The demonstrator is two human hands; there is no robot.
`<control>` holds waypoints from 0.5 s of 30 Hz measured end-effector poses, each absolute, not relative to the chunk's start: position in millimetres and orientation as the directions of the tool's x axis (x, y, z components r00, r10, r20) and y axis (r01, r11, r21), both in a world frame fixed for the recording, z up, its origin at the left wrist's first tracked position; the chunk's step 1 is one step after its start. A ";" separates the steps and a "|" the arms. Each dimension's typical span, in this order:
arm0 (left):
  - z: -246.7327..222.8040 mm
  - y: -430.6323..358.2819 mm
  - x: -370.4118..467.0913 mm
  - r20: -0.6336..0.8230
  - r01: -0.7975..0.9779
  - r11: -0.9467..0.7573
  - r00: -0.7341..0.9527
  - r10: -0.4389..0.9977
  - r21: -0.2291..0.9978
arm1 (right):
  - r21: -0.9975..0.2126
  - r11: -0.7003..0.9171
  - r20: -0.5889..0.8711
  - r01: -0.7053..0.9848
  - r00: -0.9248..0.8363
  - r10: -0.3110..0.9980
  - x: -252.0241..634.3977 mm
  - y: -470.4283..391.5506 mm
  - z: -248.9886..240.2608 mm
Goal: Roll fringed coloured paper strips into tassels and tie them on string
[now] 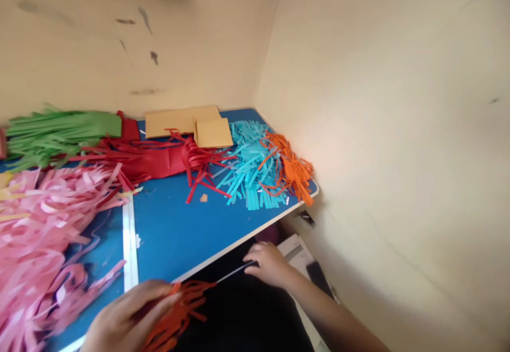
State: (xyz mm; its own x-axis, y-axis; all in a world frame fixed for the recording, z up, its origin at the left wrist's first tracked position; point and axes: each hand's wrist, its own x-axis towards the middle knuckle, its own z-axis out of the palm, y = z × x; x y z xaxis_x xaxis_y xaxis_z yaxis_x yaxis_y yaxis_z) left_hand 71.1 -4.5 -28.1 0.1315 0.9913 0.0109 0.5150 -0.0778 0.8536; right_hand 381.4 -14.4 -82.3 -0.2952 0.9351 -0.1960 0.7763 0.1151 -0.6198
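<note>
Near the bottom of the view, my left hand [133,315] is closed on a bundle of orange fringed paper [175,315] at the front edge of the blue table. A thin pale strand [235,272] runs from the orange fringe up to the right. Its far end is between the fingers of my right hand [266,264], which is just beyond the table edge, over a dark area. Both hands are apart, joined only by the strand and paper.
On the blue table [171,219] lie pink fringes [48,219], green fringes [64,131], red fringes [159,161], turquoise fringes [253,166] and orange fringes [297,171]. Tan folded sheets [213,132] rest at the back. Walls stand behind and at right.
</note>
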 end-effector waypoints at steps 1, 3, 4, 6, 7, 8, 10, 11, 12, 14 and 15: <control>-26.9 -2.8 73.0 0.008 0.515 -0.108 0.193 0.981 0.850 | -0.578 0.074 -0.268 0.813 -0.274 0.923 385.6 -14.7 -92.1; -22.3 -0.8 85.7 -0.045 0.497 -0.123 0.313 0.949 0.859 | -0.569 0.034 -0.304 0.821 -0.249 0.920 386.2 -14.4 -101.1; -19.6 -0.7 95.3 -0.084 0.473 -0.104 0.359 0.930 0.875 | -0.583 0.025 -0.296 0.812 -0.241 0.924 383.5 -14.4 -100.0; -15.8 -2.0 117.5 -0.165 0.422 -0.045 0.447 0.879 0.906 | -0.618 0.016 -0.294 0.786 -0.249 0.923 375.3 -15.5 -88.7; -15.7 -3.0 128.8 -0.203 0.405 -0.015 0.490 0.848 0.914 | -0.659 0.014 -0.281 0.752 -0.264 0.923 371.7 -16.5 -79.8; -17.1 -3.8 139.3 -0.237 0.399 0.007 0.531 0.813 0.917 | -0.716 0.007 -0.256 0.699 -0.271 0.928 369.9 -17.5 -69.7; -24.2 -4.5 155.4 -0.308 0.421 0.038 0.596 0.742 0.906 | -0.854 -0.051 -0.217 0.517 -0.266 0.939 375.8 -18.8 -48.5; -29.4 -4.2 160.2 -0.333 0.434 0.047 0.612 0.718 0.900 | -0.923 -0.097 -0.206 0.373 -0.265 0.942 384.7 -18.7 -38.4; -35.2 -3.6 162.9 -0.348 0.444 0.057 0.609 0.712 0.894 | -0.968 -0.138 -0.191 0.209 -0.259 0.947 397.5 -17.9 -28.7; -46.9 -2.0 163.3 -0.375 0.454 0.103 0.565 0.735 0.885 | -0.984 -0.155 -0.132 -0.092 -0.215 0.968 431.3 -14.8 -10.8; -52.0 -1.5 162.2 -0.385 0.448 0.132 0.539 0.749 0.884 | -0.971 -0.111 -0.083 -0.212 -0.133 0.988 449.3 -12.9 -2.2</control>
State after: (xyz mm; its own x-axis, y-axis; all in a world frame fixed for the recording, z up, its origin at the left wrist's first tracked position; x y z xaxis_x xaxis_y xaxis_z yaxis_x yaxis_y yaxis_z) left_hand 162.2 -1.5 -52.0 0.5391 0.7492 -0.3847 0.4477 0.1320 0.8844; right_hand 449.3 -12.9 -2.2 -0.1332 0.9876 -0.0835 -0.2119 -0.1107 -0.9710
